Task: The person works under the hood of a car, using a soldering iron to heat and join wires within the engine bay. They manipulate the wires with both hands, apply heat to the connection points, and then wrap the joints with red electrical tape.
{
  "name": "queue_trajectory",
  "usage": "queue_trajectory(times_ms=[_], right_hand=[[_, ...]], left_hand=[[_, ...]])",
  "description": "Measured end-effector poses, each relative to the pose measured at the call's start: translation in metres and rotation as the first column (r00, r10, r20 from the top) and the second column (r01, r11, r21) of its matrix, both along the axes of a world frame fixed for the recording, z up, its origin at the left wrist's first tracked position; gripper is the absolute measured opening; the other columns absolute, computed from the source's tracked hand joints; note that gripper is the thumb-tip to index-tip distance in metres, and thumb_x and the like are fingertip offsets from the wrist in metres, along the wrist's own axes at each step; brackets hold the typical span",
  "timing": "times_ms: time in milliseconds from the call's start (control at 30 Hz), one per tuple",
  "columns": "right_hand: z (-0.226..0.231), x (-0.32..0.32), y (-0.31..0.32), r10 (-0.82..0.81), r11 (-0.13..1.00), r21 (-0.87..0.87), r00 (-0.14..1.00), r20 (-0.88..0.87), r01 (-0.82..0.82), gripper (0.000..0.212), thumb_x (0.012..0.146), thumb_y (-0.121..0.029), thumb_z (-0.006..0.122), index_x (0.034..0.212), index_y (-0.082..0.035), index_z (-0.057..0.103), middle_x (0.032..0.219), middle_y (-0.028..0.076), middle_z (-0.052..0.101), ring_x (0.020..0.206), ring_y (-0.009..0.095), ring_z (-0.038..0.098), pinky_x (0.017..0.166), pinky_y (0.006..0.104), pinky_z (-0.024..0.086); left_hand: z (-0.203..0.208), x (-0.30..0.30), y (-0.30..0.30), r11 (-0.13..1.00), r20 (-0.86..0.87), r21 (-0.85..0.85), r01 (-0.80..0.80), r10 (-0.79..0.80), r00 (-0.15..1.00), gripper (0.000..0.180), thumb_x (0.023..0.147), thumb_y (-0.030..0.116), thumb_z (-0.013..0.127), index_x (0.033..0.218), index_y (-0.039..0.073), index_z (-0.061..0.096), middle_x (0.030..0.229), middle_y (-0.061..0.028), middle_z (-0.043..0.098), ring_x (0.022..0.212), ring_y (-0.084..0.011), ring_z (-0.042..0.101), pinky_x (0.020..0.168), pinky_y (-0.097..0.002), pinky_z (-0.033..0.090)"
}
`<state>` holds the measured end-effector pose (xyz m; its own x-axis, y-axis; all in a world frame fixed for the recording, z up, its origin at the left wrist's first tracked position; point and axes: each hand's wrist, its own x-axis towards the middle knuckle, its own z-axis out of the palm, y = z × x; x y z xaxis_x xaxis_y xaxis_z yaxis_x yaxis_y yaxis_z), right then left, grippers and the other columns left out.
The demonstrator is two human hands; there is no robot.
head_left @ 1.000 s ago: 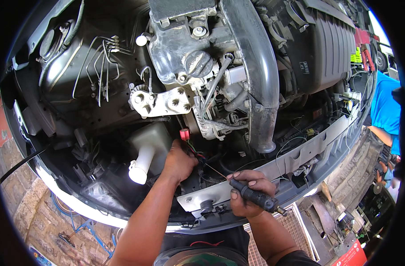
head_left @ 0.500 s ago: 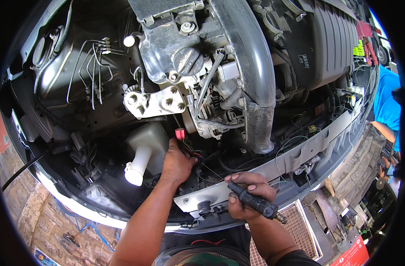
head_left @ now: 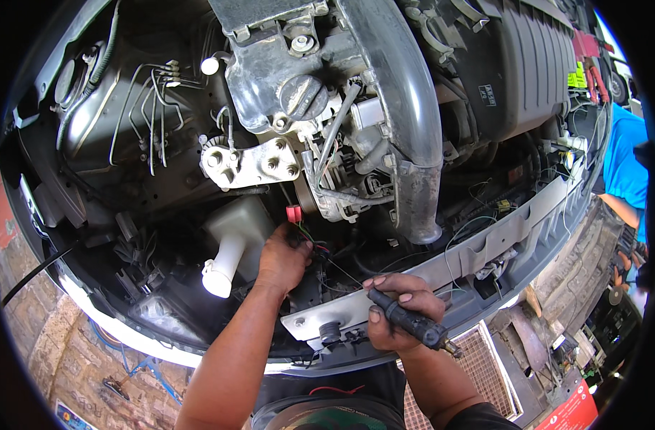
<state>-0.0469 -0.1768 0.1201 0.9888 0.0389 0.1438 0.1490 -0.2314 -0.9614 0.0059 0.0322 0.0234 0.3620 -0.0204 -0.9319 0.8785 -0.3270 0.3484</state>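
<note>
Low in the engine bay, my left hand (head_left: 281, 261) is closed around the wires (head_left: 308, 233) behind a small red connector (head_left: 294, 213), which pokes up just past my fingertips. In my right hand (head_left: 402, 308), over the front crossmember, I grip a black cylindrical tool (head_left: 415, 325) with a brass-coloured end. A thin rod or wire (head_left: 344, 272) runs from the tool's other end toward my left hand; where it stops is hidden among the dark wiring. Beside my left wrist stands a whitish plastic reservoir (head_left: 248, 226) with a pale filler neck (head_left: 223, 272).
Beyond my hands are the engine with its black oil cap (head_left: 304, 98), a wide black intake duct (head_left: 417, 122) and the air filter box (head_left: 524, 72). The metal crossmember (head_left: 478, 254) spans the front. A person in a blue shirt (head_left: 623, 161) is at the far right.
My left hand and the red connector have shifted slightly, and the connector sits at a different angle. The right hand keeps its grip on the black tool, nearly still.
</note>
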Motion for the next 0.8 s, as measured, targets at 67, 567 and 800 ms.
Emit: queue_trajectory(times_ms=[67,567,800], right_hand=[[0.001,0.001,0.002,-0.028,1.0,0.008,1.0,0.007,0.028,0.054,0.087,0.0,0.077,0.124,-0.009,0.039,0.112,0.026,0.067,0.096,0.034,0.076,0.084,0.0462,0.068],[-0.001,0.001,0.006,-0.099,0.995,0.013,0.995,0.015,0.098,0.052,0.086,-0.003,0.082,0.122,-0.009,0.044,0.105,0.026,0.073,0.093,0.036,0.079,0.079,0.0457,0.067],[0.0,0.002,0.004,-0.038,0.999,-0.022,0.999,0.016,0.039,0.052,0.088,-0.002,0.077,0.123,-0.009,0.039,0.111,0.025,0.068,0.096,0.033,0.076,0.084,0.045,0.068]], left_hand=[[-0.004,-0.003,0.0,0.997,-0.019,-0.011,-0.08,0.08,0.997,0.038,0.103,0.009,0.068,0.139,-0.001,0.059,0.106,-0.0119,0.075,0.093,-0.0207,0.076,0.076,-0.0345,0.065],[-0.003,-0.008,0.001,0.98,-0.065,-0.025,-0.197,0.195,0.979,0.035,0.107,0.01,0.064,0.14,0.002,0.06,0.112,-0.0102,0.075,0.098,-0.0189,0.075,0.078,-0.0335,0.063],[-0.025,-0.022,0.007,0.999,0.128,0.051,-0.006,0.0,0.992,0.053,0.093,0.017,0.082,0.136,-0.003,0.059,0.117,-0.0218,0.076,0.104,-0.0339,0.077,0.093,-0.0416,0.06]])
